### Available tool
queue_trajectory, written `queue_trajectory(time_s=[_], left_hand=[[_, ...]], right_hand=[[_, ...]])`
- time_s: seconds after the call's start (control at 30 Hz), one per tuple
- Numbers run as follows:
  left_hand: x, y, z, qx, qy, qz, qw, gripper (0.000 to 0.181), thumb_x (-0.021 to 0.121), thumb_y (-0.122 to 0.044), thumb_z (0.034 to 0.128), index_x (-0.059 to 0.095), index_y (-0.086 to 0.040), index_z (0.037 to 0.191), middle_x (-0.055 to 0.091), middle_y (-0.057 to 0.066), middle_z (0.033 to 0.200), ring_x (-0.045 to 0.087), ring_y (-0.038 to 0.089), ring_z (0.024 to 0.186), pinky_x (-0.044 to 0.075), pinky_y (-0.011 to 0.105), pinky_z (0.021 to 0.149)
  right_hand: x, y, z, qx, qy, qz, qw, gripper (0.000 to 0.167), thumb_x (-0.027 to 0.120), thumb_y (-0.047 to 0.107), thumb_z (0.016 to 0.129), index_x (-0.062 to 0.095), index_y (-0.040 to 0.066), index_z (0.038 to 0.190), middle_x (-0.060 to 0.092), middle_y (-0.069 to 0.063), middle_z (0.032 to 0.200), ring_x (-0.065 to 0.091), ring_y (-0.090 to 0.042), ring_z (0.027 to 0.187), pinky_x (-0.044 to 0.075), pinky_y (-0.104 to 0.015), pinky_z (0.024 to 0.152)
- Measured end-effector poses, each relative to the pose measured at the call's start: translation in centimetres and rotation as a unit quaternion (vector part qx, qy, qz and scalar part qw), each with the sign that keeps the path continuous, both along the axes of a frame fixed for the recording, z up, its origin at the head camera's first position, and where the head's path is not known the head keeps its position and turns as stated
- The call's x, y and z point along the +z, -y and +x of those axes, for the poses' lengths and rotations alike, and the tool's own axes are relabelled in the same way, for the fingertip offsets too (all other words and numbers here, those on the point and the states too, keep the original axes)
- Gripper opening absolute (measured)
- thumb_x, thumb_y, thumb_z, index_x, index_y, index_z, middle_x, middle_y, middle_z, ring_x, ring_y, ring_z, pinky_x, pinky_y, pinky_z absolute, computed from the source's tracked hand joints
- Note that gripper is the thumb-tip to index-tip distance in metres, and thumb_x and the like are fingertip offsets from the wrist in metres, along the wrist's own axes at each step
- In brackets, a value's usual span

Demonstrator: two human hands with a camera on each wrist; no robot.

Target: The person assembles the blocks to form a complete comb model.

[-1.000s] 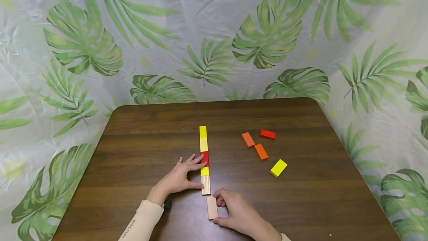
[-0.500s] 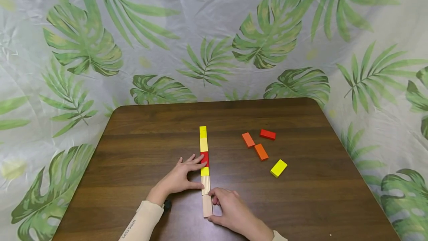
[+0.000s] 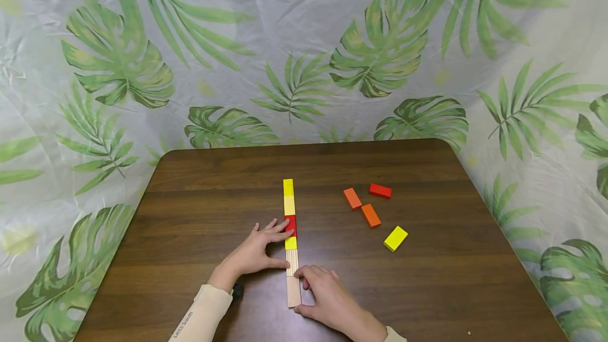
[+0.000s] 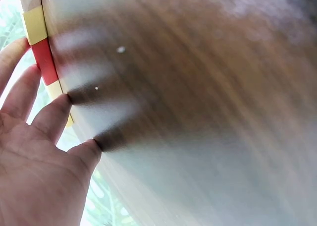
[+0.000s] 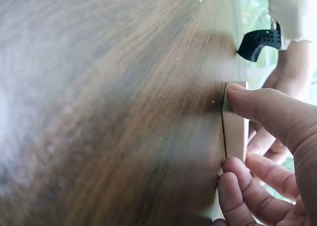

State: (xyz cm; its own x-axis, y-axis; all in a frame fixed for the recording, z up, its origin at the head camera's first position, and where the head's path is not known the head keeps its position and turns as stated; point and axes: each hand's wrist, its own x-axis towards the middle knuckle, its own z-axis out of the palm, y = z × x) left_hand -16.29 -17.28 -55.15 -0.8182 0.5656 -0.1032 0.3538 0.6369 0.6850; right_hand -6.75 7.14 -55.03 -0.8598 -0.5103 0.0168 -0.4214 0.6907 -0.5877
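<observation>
A straight row of blocks runs toward the person: yellow (image 3: 288,187), pale yellow (image 3: 289,205), red (image 3: 291,224), yellow (image 3: 291,243), striped wood (image 3: 292,259), then plain wood (image 3: 293,292). My left hand (image 3: 254,249) has its fingers spread, fingertips on the red block and thumb against the striped block's left side. My right hand (image 3: 330,297) pinches the plain block by its two ends, thumb at the near one. In the right wrist view the plain block (image 5: 236,132) lies between thumb and fingers. The left wrist view shows the red block (image 4: 44,61) by the fingertips.
Right of the row lie two orange blocks (image 3: 352,198) (image 3: 371,215), a red block (image 3: 380,190) and a yellow block (image 3: 396,238) on the brown table (image 3: 204,178). A leaf-patterned cloth (image 3: 294,30) hangs behind the table.
My right hand has moved left with the plain block, which had stood apart from the row and now meets the near end of the striped block. My left hand has stayed in place.
</observation>
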Motion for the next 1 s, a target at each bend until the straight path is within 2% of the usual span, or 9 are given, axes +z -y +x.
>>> queue_trajectory(time_s=[0.2, 0.73, 1.0], left_hand=[[0.0, -0.02, -0.02, 0.002, 0.001, -0.004, 1.0, 0.083, 0.092, -0.043, 0.085, 0.057, -0.022, 0.158, 0.042, 0.003, 0.172, 0.023, 0.039, 0.166, 0.006, 0.08, 0.128], [-0.05, 0.05, -0.09, -0.002, -0.002, -0.005, 1.0, 0.082, 0.091, -0.045, 0.0859, 0.057, -0.022, 0.158, 0.041, 0.004, 0.172, 0.024, 0.039, 0.166, 0.005, 0.08, 0.128], [0.13, 0.14, 0.01, -0.005, -0.006, 0.003, 1.0, 0.082, 0.089, -0.045, 0.0877, 0.056, -0.023, 0.159, 0.039, 0.003, 0.174, 0.026, 0.038, 0.166, 0.006, 0.081, 0.127]], right_hand=[[0.03, -0.04, 0.05, 0.004, -0.002, 0.005, 1.0, 0.05, 0.097, 0.036, 0.079, 0.067, 0.022, 0.117, 0.057, 0.014, 0.091, 0.049, 0.003, 0.083, 0.041, -0.025, 0.077], [0.07, -0.03, 0.03, 0.005, -0.006, 0.016, 0.9998, 0.05, 0.096, 0.039, 0.079, 0.066, 0.023, 0.116, 0.056, 0.014, 0.09, 0.047, 0.002, 0.081, 0.041, -0.025, 0.076], [0.24, -0.37, -0.13, 0.018, 0.001, 0.005, 0.9998, 0.056, 0.096, 0.044, 0.079, 0.064, 0.023, 0.12, 0.056, 0.015, 0.091, 0.047, 0.003, 0.084, 0.043, -0.027, 0.08]])
